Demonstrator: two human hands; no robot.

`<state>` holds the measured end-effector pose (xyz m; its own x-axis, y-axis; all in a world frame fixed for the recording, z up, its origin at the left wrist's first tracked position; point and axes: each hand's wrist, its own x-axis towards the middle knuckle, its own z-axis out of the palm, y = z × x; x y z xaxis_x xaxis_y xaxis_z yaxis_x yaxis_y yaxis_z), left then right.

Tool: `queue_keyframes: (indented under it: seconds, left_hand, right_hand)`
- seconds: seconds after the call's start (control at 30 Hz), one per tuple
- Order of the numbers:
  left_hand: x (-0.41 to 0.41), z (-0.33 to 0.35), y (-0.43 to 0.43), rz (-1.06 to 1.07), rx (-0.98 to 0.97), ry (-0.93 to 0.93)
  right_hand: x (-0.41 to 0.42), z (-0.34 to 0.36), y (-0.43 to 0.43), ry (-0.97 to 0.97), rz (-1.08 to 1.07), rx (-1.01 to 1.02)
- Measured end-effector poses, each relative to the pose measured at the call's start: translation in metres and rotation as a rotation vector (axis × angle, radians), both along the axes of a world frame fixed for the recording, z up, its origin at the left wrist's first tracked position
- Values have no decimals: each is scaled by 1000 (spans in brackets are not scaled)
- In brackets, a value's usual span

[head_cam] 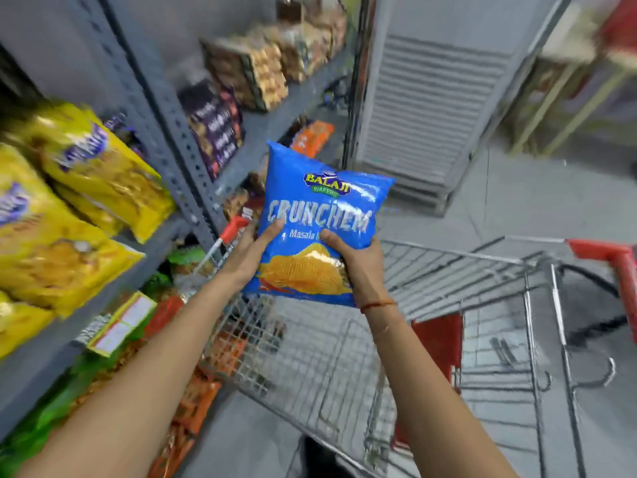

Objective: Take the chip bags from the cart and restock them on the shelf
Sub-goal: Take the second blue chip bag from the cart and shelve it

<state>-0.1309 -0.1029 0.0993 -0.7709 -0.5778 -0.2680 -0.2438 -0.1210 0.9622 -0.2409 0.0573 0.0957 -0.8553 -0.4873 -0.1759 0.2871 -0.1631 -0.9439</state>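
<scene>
A blue chip bag is held upright in the air between the shelf on the left and the wire cart below and to the right. The left hand presses its lower left edge, fingers flat along the side with the thumb over the front; the right hand clamps the lower right corner, thumb on the printed face. Both grips are closed on the bag, which touches neither shelf nor cart. A red thread circles the right wrist.

The shelf is grey slotted metal, running away along the left. Yellow snack bags fill the near level, dark purple packets and brown packs sit farther along, and green bags and orange bags crowd the lower levels. A yellow price tag hangs on the shelf edge. The cart has red corner guards, and its basket looks bare where visible. The floor is plain grey. A pale ribbed panel stands ahead.
</scene>
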Motion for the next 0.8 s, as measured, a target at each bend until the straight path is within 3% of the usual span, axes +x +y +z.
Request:
queue_keyframes:
  seconds: [0.2, 0.4, 0.63, 0.8]
  left_hand:
    - [48, 138, -14, 165, -250, 312]
    - [146, 249, -21, 441, -582, 405]
    - [278, 323, -27, 690, -805, 539]
    - [371, 344, -30, 851, -894, 515]
  right_hand:
    - [31, 139, -37, 262, 90, -191]
    - [101, 250, -79, 428, 242, -398]
    - [211, 331, -138, 483, 507, -597]
    - [293, 359, -182, 500, 714, -640]
